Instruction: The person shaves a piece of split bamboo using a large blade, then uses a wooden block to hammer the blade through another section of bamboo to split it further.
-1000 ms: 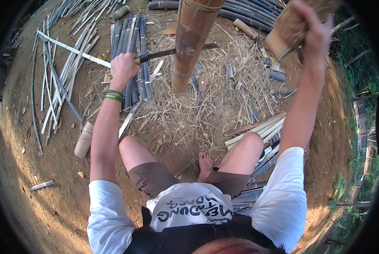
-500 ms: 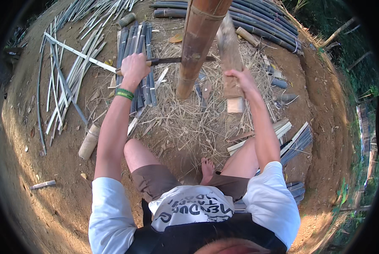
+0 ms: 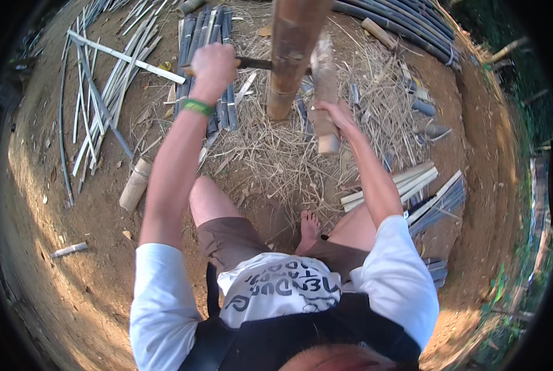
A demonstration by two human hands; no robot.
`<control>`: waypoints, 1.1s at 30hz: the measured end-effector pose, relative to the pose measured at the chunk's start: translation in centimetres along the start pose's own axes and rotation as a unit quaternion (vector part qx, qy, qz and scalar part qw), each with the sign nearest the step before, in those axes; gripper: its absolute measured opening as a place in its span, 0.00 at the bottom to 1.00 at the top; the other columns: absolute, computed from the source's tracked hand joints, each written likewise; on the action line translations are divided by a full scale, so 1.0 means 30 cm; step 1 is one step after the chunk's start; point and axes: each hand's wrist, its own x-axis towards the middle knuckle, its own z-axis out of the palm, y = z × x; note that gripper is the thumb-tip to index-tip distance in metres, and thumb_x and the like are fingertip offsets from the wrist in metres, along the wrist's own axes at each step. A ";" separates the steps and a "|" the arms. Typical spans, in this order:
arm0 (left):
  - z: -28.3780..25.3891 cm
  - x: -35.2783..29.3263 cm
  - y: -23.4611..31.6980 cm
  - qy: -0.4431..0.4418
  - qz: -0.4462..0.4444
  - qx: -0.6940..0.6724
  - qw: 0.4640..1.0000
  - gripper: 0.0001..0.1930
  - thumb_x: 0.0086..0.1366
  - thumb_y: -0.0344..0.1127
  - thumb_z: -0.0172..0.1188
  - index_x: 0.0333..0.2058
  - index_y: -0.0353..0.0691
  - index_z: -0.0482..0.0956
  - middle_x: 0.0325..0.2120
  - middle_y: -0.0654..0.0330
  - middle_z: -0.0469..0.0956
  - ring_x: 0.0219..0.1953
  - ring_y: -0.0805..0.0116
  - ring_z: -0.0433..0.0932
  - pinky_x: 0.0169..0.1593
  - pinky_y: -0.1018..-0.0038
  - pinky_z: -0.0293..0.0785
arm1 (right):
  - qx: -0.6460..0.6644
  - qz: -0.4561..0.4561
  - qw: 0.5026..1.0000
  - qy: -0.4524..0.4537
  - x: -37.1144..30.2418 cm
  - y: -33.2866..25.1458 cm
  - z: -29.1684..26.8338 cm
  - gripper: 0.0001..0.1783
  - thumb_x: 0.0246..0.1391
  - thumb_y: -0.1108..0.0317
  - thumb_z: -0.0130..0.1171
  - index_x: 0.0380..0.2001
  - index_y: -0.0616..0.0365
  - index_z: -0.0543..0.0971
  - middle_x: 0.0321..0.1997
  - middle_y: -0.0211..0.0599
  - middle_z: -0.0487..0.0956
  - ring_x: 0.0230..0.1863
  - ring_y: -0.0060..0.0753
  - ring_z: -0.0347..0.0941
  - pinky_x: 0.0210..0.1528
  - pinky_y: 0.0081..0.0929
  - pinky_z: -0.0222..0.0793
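Observation:
My left hand (image 3: 214,68) is closed around the handle of a long knife (image 3: 255,63), which lies crosswise at an upright brown bamboo pole (image 3: 293,55). The blade shows on the left of the pole and a bit of its tip on the right; whether it is sunk in the bamboo or behind it, I cannot tell. In my right hand (image 3: 341,117) is a thick wooden club (image 3: 324,80), pale at its near end and blurred at the far end. Its upper part is beside the pole, close to the blade's tip.
Shavings (image 3: 258,142) litter the ground ahead. A bundle of dark bamboo strips (image 3: 227,99) lies behind my left hand, with pale slats (image 3: 119,80) farther left. Dark poles (image 3: 406,31) are stacked at the far right. A short bamboo piece (image 3: 135,184) rests near my left forearm.
The club has swung leftward, its upper part now close to the pole and the blade's tip. The pole, the knife and my left hand sit higher in the picture, as my view has shifted.

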 end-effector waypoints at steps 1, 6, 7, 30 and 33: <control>0.092 -0.004 -0.002 -0.013 -0.012 0.043 0.999 0.08 0.60 0.40 0.66 0.34 0.45 0.88 0.36 0.52 0.87 0.39 0.56 0.88 0.43 0.63 0.84 | 0.070 0.034 0.996 -0.042 0.007 -0.028 -0.024 0.41 0.47 0.51 0.69 0.59 0.67 0.74 0.53 0.49 0.79 0.51 0.45 0.78 0.55 0.40 0.74; 0.416 -0.131 -0.016 -0.074 -0.125 -0.114 0.983 0.13 0.59 0.44 0.69 0.36 0.41 0.89 0.35 0.48 0.87 0.38 0.49 0.88 0.44 0.57 0.84 | 0.072 -0.093 0.989 0.086 -0.285 -0.106 -0.145 0.46 0.43 0.62 0.71 0.65 0.66 0.66 0.55 0.45 0.78 0.53 0.39 0.77 0.57 0.36 0.72; 0.408 -0.098 0.007 -0.042 -0.109 -0.120 0.986 0.12 0.60 0.43 0.69 0.35 0.41 0.89 0.35 0.49 0.87 0.38 0.50 0.88 0.44 0.57 0.84 | 0.094 -0.128 0.983 0.089 -0.331 -0.143 -0.164 0.46 0.42 0.63 0.71 0.65 0.66 0.66 0.55 0.45 0.78 0.53 0.39 0.77 0.57 0.36 0.72; 0.472 -0.196 0.395 -0.089 -0.136 -0.331 0.929 0.29 0.68 0.54 0.63 0.49 0.29 0.74 0.35 0.37 0.84 0.42 0.35 0.84 0.48 0.49 0.81 | -0.260 0.071 0.922 0.279 -0.032 0.288 -0.037 0.54 0.55 0.39 0.63 0.73 0.66 0.59 0.70 0.68 0.67 0.71 0.62 0.65 0.74 0.49 0.56; 0.482 -0.311 0.414 -0.080 -0.141 -0.427 0.890 0.33 0.70 0.48 0.61 0.59 0.25 0.64 0.40 0.32 0.83 0.47 0.34 0.83 0.54 0.50 0.78 | 0.143 0.077 0.985 -0.052 -0.146 -0.001 0.238 0.46 0.66 0.37 0.52 0.72 0.66 0.64 0.71 0.64 0.68 0.73 0.54 0.64 0.75 0.47 0.56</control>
